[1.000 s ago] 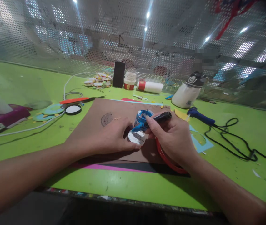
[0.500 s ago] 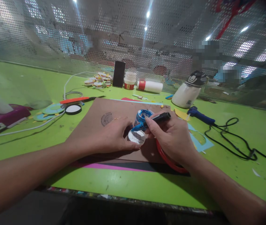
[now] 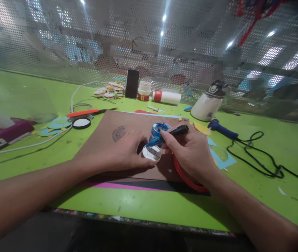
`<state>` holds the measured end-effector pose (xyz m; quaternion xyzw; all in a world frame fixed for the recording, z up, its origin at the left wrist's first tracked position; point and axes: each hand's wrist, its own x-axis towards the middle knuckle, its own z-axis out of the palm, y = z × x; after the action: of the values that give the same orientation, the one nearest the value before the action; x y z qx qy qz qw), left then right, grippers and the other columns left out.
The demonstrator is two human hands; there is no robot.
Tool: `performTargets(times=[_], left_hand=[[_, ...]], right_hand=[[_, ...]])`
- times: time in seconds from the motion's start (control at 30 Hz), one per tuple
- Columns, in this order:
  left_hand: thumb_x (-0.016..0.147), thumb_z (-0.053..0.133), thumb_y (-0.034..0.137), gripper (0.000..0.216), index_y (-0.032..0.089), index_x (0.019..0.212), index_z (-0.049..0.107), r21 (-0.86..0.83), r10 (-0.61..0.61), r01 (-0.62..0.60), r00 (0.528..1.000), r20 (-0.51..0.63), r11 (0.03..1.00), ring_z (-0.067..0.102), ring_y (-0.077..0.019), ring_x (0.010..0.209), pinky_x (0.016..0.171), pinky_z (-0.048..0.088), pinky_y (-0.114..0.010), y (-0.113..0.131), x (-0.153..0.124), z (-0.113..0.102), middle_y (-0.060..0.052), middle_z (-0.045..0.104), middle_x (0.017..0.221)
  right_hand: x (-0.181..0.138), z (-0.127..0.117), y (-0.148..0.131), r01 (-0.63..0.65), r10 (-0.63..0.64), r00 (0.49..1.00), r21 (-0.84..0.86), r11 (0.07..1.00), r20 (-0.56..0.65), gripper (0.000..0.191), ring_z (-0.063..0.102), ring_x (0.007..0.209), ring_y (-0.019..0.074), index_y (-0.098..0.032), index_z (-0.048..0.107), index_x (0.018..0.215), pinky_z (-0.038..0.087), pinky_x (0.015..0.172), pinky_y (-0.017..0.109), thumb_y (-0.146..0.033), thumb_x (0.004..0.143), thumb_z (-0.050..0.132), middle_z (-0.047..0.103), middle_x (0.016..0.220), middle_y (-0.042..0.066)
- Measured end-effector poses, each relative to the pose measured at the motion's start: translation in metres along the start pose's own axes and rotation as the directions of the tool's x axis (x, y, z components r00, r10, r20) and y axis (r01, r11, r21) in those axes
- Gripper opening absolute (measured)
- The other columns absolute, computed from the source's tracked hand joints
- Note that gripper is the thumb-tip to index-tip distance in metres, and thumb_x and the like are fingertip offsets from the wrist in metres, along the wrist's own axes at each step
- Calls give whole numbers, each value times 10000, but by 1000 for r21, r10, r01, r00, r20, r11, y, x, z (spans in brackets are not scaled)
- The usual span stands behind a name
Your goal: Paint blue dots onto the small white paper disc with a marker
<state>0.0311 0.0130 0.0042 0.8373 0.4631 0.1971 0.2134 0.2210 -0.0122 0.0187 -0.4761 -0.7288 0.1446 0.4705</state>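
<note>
Between thumb and fingers, my left hand (image 3: 124, 152) grips a small white round disc (image 3: 152, 153) by its edge. Dark grid-like lines cross the disc's face. My right hand (image 3: 193, 148) is closed around a marker pen (image 3: 176, 131) with a blue front and a black rear end. The pen's front end is at the disc's upper left edge; whether the tip touches is too small to tell. Just behind the disc stands a blue tape roll (image 3: 154, 131). A red ring-shaped thing (image 3: 188, 180) lies partly under my right hand. Both hands work over a brown board (image 3: 98, 138).
A purple power strip (image 3: 5, 136) and an orange-handled cutter (image 3: 83, 113) are at left. Behind stand a phone (image 3: 132, 84), paper cups (image 3: 144, 94) and a white bottle (image 3: 207, 105). At right, a blue glue gun (image 3: 223, 129) trails its black cord (image 3: 259, 168).
The view has shifted slightly. Both hands keep their hold on the disc and the marker pen, and the pen's front end stays near the disc's upper left edge.
</note>
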Motion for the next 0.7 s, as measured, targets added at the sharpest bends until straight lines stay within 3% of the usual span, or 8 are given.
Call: performTargets(times=[0.13, 0.27, 0.7], left_hand=[[686, 709, 543, 396, 203, 847, 586, -4, -9, 8, 1000, -18, 1000, 530, -195, 711, 581, 359, -304, 1, -1, -1, -23, 617, 841], [696, 706, 539, 371, 202, 805, 594, -24, -1, 2, 1000, 15, 1000, 525, -185, 689, 562, 348, -294, 3, -1, -3, -12, 617, 799], [693, 699, 538, 381, 199, 836, 600, -7, -7, 7, 1000, -3, 1000, 544, -194, 702, 570, 365, -296, 2, 0, -1, -24, 634, 819]], right_hand=[[1, -4, 0, -42, 45, 998, 78, 996, -35, 296, 590, 489, 143, -196, 635, 666, 469, 481, 273, -379, 899, 639, 663, 580, 11], [4, -7, 2, -8, 10, 997, 19, 1000, -77, 308, 598, 497, 153, -216, 634, 663, 487, 495, 295, -427, 887, 654, 657, 584, 21], [0, -3, -1, -14, 14, 999, 29, 999, -29, 253, 589, 519, 139, -199, 640, 693, 460, 493, 262, -345, 899, 636, 663, 589, 1]])
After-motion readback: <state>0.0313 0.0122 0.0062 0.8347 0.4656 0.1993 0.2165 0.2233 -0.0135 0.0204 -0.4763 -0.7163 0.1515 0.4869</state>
